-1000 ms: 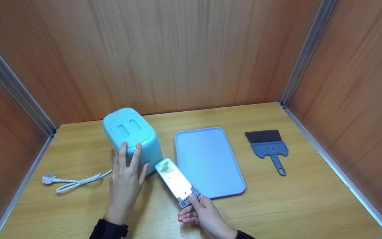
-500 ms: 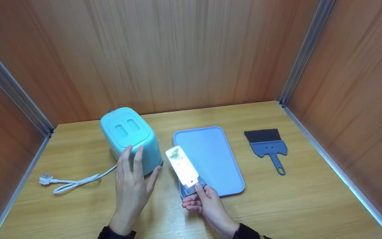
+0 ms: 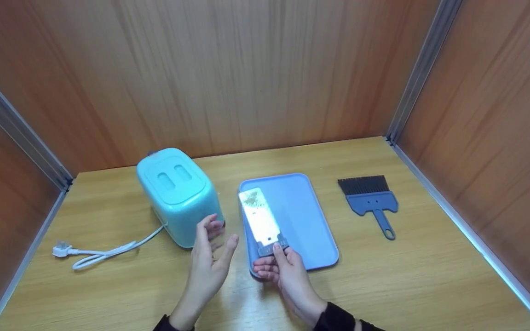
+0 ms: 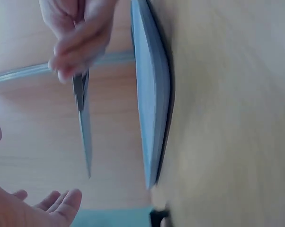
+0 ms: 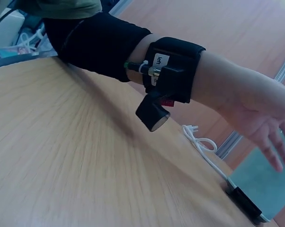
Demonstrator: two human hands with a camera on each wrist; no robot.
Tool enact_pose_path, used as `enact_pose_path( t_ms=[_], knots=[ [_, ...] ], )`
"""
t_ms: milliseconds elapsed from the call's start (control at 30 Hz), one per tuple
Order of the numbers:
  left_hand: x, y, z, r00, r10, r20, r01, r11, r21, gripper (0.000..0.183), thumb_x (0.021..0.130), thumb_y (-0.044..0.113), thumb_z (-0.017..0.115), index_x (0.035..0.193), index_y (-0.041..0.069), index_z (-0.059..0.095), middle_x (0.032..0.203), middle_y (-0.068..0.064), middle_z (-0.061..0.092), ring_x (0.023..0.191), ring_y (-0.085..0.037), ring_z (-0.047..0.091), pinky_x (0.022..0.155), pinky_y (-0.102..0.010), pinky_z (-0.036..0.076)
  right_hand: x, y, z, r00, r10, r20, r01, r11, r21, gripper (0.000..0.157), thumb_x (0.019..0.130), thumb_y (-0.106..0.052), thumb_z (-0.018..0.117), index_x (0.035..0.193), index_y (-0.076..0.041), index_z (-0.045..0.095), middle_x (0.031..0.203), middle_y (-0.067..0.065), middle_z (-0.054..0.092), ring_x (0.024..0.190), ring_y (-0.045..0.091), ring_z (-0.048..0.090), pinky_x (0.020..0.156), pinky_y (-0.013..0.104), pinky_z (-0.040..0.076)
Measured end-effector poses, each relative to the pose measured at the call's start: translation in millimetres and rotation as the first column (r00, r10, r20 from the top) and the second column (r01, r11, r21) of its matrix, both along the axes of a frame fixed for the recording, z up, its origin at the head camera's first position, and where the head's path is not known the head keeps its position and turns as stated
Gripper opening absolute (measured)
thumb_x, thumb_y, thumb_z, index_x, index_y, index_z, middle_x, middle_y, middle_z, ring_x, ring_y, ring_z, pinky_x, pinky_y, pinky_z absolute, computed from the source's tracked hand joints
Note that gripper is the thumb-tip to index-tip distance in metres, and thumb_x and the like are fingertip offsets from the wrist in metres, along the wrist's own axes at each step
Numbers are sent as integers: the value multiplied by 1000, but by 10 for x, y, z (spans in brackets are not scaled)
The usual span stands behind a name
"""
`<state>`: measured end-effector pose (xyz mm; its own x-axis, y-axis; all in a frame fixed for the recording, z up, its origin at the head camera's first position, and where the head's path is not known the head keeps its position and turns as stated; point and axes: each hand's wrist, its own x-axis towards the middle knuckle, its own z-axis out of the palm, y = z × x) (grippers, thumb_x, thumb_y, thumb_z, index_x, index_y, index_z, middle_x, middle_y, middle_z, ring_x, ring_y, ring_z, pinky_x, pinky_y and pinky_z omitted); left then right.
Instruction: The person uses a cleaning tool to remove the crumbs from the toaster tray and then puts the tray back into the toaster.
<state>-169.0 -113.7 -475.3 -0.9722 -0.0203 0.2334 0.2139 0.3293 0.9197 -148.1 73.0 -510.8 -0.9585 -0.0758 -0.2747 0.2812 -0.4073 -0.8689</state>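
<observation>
My right hand (image 3: pixel 292 280) pinches the dark grey end of a shiny metal crumb tray (image 3: pixel 261 216) between thumb and fingers. Greenish-brown crumbs (image 3: pixel 252 198) lie on its far end. In the left wrist view the crumb tray (image 4: pixel 85 137) appears edge-on, raised above a flat blue tray (image 3: pixel 299 216). My left hand (image 3: pixel 210 264) holds nothing, its fingers loosely bent, in front of a turquoise toaster (image 3: pixel 177 193) with a lid on top. From the head view I cannot tell whether it touches the toaster; the right wrist view also shows this left hand (image 5: pixel 261 118) near it.
A blue hand brush (image 3: pixel 373 202) with dark bristles lies right of the blue tray. The toaster's white cord (image 3: pixel 108 253) and plug lie at the left. Wood-grain panels (image 3: pixel 246 78) wall in the wooden table (image 3: pixel 407 285) at the back and sides.
The right hand has carried the crumb tray away from the toaster, up and rightward over the blue tray. My left hand has come off the toaster's top edge and moved nearer and to the right.
</observation>
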Motion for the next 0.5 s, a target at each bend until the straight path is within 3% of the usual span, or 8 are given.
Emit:
enact_pose_path(
  t_ms=[100, 200, 333, 500],
  knots=[
    [-1, 55, -25, 991, -74, 114, 57, 988, 141, 57, 109, 28, 65, 155, 10, 35, 145, -21, 52, 137, -37, 58, 113, -55, 52, -15, -25, 11, 1000, -26, -9, 26, 1000, -10, 30, 119, -26, 38, 121, 3, 46, 91, 9, 76, 80, 13, 76, 77, 24, 65],
    [1, 132, -37, 970, -136, 200, 86, 967, 240, 54, 112, 27, 59, 155, 8, 33, 146, -26, 50, 135, -38, 59, 113, -52, 53, -34, -42, 30, 999, -38, -6, 38, 999, -9, 30, 119, -27, 37, 121, 2, 46, 91, 8, 75, 80, 12, 75, 77, 24, 64],
    [-27, 246, -64, 938, -204, 280, 107, 940, 324, 54, 113, 30, 55, 156, 7, 31, 147, -28, 53, 132, -37, 61, 109, -48, 57, -63, -74, 54, 999, -51, -2, 51, 998, -20, 32, 119, -28, 37, 123, 2, 46, 91, 6, 74, 81, 11, 72, 76, 22, 63],
    [-101, 384, -113, 892, -267, 365, 108, 910, 401, 57, 115, 37, 49, 160, 8, 30, 137, -21, 59, 119, -26, 61, 96, -34, 55, -95, -126, 62, 998, -68, -2, 68, 997, -31, 32, 119, -26, 38, 126, 4, 46, 92, 5, 73, 81, 11, 70, 75, 22, 62]
  ],
)
